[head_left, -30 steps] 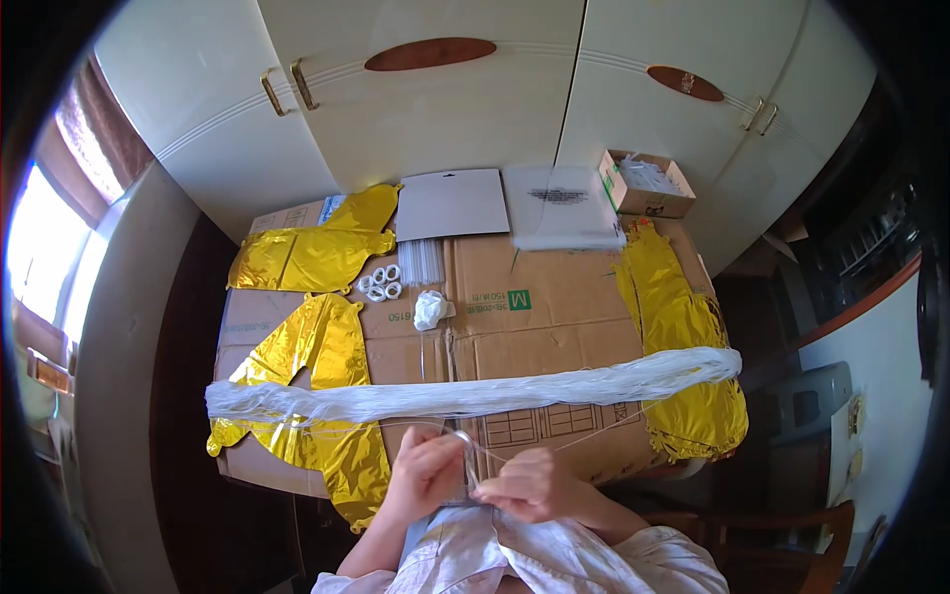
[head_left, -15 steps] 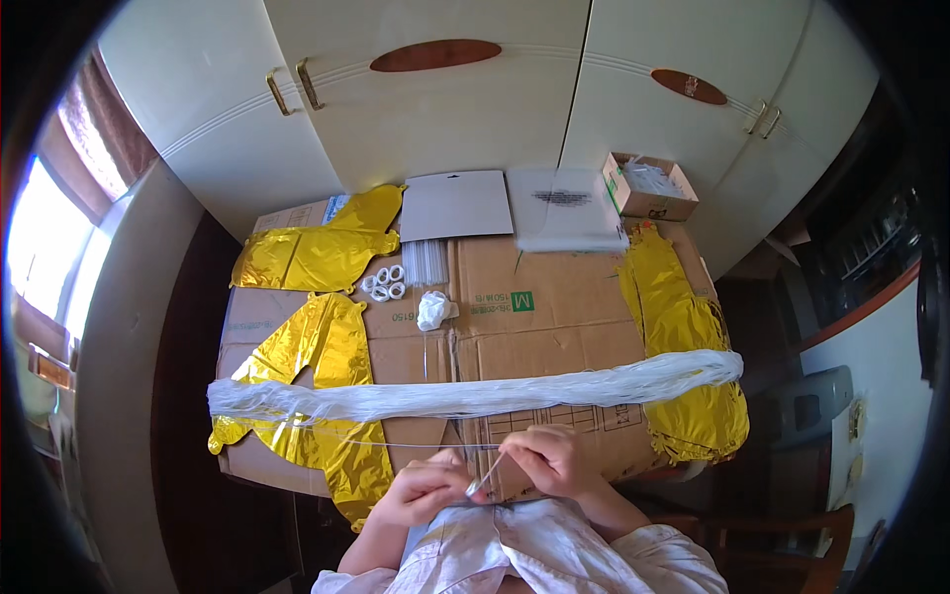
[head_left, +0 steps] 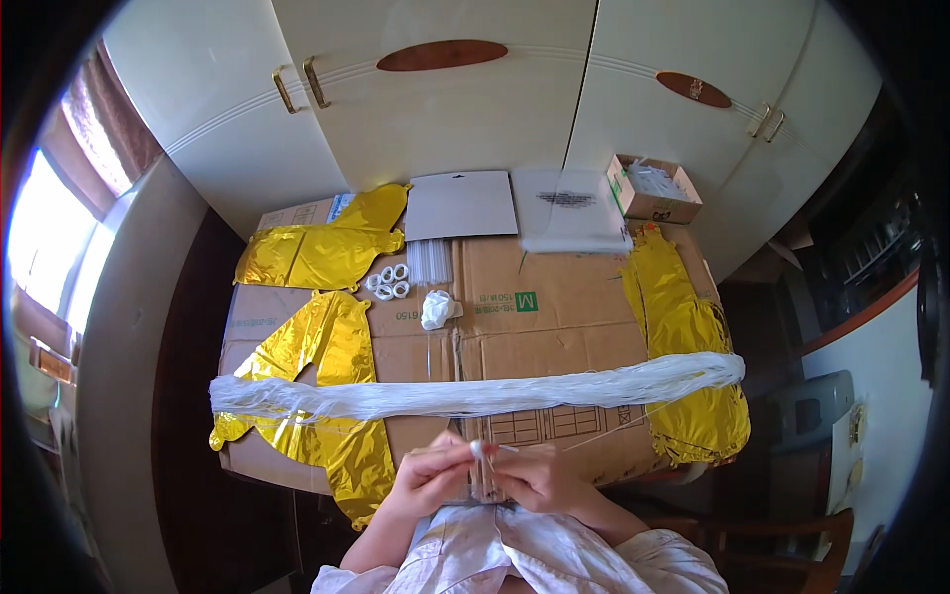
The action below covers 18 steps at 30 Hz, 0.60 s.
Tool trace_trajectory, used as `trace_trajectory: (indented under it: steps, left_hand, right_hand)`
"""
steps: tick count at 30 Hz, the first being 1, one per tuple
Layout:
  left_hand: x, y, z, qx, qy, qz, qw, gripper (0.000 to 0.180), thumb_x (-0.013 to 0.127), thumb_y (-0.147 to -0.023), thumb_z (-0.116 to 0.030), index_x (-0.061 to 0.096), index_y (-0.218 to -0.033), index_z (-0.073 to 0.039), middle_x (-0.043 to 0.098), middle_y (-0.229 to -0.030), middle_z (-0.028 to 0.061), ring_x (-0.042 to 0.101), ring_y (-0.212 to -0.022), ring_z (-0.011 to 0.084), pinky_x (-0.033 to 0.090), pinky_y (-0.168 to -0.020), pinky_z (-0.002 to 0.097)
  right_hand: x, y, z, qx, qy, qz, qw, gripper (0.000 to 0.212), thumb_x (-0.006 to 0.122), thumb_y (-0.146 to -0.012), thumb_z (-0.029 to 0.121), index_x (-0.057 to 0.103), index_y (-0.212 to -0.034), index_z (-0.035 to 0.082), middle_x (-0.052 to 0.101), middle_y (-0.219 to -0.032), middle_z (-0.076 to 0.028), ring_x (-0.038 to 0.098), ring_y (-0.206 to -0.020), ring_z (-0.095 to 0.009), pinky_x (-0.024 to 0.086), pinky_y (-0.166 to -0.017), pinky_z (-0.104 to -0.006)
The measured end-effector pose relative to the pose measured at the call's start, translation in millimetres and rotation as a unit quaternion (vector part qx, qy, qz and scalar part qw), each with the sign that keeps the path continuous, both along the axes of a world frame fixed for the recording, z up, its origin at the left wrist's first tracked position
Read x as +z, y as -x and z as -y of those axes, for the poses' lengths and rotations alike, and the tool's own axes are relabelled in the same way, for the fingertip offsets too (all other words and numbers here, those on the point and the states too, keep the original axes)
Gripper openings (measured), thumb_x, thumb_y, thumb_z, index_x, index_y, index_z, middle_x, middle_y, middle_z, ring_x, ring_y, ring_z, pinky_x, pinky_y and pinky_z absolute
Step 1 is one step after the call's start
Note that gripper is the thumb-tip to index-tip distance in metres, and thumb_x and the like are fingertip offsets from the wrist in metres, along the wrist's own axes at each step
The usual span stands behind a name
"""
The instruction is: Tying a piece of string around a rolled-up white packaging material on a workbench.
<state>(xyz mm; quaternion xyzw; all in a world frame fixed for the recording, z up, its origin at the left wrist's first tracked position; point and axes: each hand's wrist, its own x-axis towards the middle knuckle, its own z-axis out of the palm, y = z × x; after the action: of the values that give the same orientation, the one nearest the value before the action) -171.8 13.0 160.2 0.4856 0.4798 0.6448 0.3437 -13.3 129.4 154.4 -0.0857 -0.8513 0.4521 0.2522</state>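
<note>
Above my lap, at the table's near edge, my two hands meet. My left hand (head_left: 431, 477) is closed around a small wound coil of white string (head_left: 477, 449); only its top shows past the fingers. Close against it, my right hand (head_left: 534, 479) pinches the string, its fingertips partly hidden. A thin strand slants from beside my right hand up toward the right end of a long skein of white string (head_left: 475, 398). That skein stretches across the table just beyond my hands. Several finished-looking white rings (head_left: 387, 282) lie farther back, beside a crumpled white wad (head_left: 436, 309).
Gold foil balloons (head_left: 346, 450) lie flat at the left, with more gold foil (head_left: 683, 317) stacked at the right. Clear straws (head_left: 428, 262), a grey card (head_left: 462, 206), plastic bags (head_left: 571, 213) and an open box (head_left: 661, 204) line the back of the cardboard-covered table (head_left: 554, 346).
My hands have come together and risen slightly, the right moving left and down toward the coil. The strand that ran leftward now trails to the right.
</note>
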Motion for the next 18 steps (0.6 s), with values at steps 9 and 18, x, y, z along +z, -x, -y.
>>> trace_trajectory:
  steps: [9, 18]
  left_hand:
    - [-3.6, -0.6, 3.4, -0.070, -0.038, 0.134, 0.988, 0.021, 0.058, -0.079, -0.009, 0.067, -0.093, 0.003, 0.067, -0.094, 0.0140, 0.055, -0.075, 0.0216, 0.042, -0.071, 0.0355]
    - [-6.0, 1.0, 0.4, -0.119, 0.035, 0.204, 0.971, 0.016, 0.056, -0.082, -0.001, 0.065, -0.095, 0.003, 0.062, -0.076, 0.0062, 0.053, -0.074, 0.0155, 0.043, -0.071, 0.0283]
  right_hand:
    - [-3.9, 3.5, -3.7, 0.012, 0.002, 0.005, 1.000, 0.007, 0.061, -0.080, 0.012, 0.063, -0.082, 0.006, 0.060, -0.065, -0.009, 0.061, -0.058, -0.026, 0.047, -0.052, -0.0329]
    - [3.1, 16.7, -8.4, -0.052, 0.099, 0.006, 0.994, 0.007, 0.060, -0.082, 0.012, 0.063, -0.086, 0.006, 0.060, -0.067, -0.009, 0.060, -0.058, -0.026, 0.047, -0.051, -0.0330]
